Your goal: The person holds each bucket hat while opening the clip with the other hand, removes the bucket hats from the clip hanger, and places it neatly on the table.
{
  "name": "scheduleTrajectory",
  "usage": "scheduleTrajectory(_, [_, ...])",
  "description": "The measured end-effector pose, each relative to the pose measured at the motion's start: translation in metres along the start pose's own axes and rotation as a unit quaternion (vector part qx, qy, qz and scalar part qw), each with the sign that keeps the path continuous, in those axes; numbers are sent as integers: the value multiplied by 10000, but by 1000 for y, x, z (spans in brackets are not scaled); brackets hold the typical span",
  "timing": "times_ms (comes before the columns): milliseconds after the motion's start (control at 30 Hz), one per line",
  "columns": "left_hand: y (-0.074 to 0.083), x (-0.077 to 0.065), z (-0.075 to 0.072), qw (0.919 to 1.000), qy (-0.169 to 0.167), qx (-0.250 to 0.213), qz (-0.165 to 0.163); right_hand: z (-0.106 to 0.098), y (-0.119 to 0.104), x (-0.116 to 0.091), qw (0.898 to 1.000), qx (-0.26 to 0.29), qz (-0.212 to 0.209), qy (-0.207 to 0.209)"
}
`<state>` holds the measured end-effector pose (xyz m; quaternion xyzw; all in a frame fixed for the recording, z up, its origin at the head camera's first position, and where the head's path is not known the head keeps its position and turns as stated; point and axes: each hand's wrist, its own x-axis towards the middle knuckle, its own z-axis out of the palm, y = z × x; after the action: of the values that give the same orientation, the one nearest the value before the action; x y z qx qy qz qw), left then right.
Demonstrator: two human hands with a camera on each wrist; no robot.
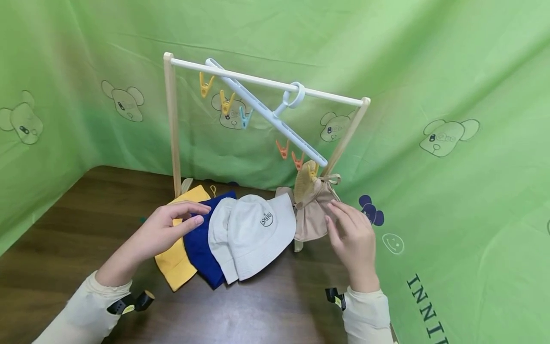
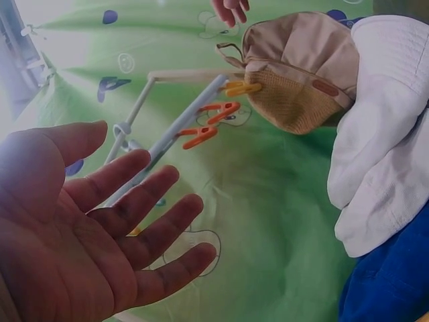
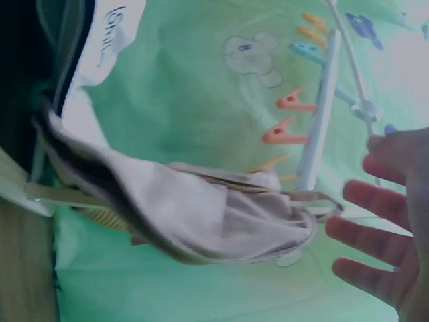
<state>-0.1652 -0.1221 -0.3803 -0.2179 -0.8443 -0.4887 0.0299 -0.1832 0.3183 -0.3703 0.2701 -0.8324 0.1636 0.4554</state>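
A beige hat [image 1: 315, 217] with a woven part and a small bow hangs from the yellow clip [image 1: 312, 171] at the low end of a light blue hanger [image 1: 275, 122]. Just to the right of that hat is my right hand [image 1: 354, 239], fingers loosely bent with nothing between them. My left hand [image 1: 165, 227] hovers over the yellow hat [image 1: 175, 265] and the navy hat [image 1: 206, 253], palm facing inward and holding nothing. In the left wrist view its fingers [image 2: 161, 235] are spread. A white hat [image 1: 251, 234] marked "smile" lies between the hands.
The hanger hooks over the white bar [image 1: 258, 79] of a wooden-legged rack [image 1: 172, 124] and tilts down to the right. Several other clips, among them an orange clip [image 1: 282, 149] and a blue clip [image 1: 245, 117], dangle from it. Green cloth [image 1: 429, 71] surrounds the brown table [image 1: 77, 267].
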Motion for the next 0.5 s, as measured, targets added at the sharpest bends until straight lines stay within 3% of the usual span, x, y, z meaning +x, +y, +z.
scheduleTrajectory(233, [0,-1,1,10000,41,53,-18,5,13,-6,9975,-16,638,296])
scheduleTrajectory(500, [0,0,3,9999,106,106,-55,4,29,-13,9820,-195,1877,-39])
